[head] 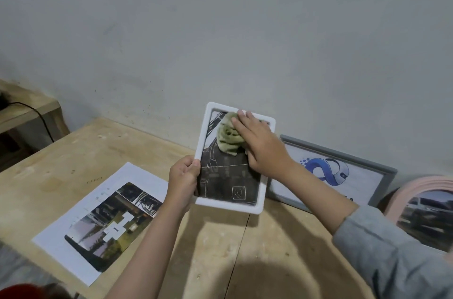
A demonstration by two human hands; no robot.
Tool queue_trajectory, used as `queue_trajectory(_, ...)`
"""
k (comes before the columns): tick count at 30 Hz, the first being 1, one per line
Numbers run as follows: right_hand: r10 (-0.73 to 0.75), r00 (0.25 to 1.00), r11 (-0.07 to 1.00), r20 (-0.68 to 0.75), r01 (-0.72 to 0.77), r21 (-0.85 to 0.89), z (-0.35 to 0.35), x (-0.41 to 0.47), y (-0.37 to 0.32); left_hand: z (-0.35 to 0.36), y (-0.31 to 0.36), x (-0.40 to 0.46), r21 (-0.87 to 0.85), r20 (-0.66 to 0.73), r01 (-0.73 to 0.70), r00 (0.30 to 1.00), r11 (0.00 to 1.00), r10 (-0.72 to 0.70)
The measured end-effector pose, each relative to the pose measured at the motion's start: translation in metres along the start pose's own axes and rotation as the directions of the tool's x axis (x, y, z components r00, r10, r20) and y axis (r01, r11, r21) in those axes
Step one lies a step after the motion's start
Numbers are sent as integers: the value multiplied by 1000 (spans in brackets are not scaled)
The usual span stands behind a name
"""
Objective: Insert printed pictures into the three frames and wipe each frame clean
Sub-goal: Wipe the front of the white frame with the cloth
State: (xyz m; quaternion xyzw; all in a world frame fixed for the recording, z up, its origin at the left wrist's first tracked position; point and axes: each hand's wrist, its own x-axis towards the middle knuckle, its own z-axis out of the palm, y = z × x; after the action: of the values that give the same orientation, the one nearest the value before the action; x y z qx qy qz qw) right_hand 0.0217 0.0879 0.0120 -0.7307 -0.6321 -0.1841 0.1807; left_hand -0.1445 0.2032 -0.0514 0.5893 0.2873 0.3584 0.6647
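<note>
R arm: grey sleeve pushed up; L arm bare.

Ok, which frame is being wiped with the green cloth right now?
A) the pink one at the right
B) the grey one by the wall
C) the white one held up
C: the right hand presses the cloth on the white frame, which the left hand grips by its edge.

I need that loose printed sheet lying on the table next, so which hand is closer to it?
Left. The left hand grips the white frame's left edge, just right of the printed sheet. The right hand presses a green cloth on the frame's glass, farther right.
</note>
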Motion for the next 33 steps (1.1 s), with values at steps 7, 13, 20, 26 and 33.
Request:
queue_trajectory(7,-141,988,990,67,141,13,38,-52,-20,6,3,5,-95,-49,35,998,995,-40)
queue_trajectory(13,-73,983,910,169,-3,414,42,-85,-42,7,5,6,-49,-105,32,994,998,-37)
queue_trajectory(20,217,954,745,205,-298,596,-11,-52,-26,13,7,-5,-105,-48,88,994,991,-93)
queue_trajectory(26,83,992,996,-98,-79,41,-10,-15,13,26,7,-15,-48,109,64,992,997,-59)
queue_trajectory(33,-67,997,996,49,64,58,19,-36,-12,24,17,-13,-92,155,131,981,987,-116)
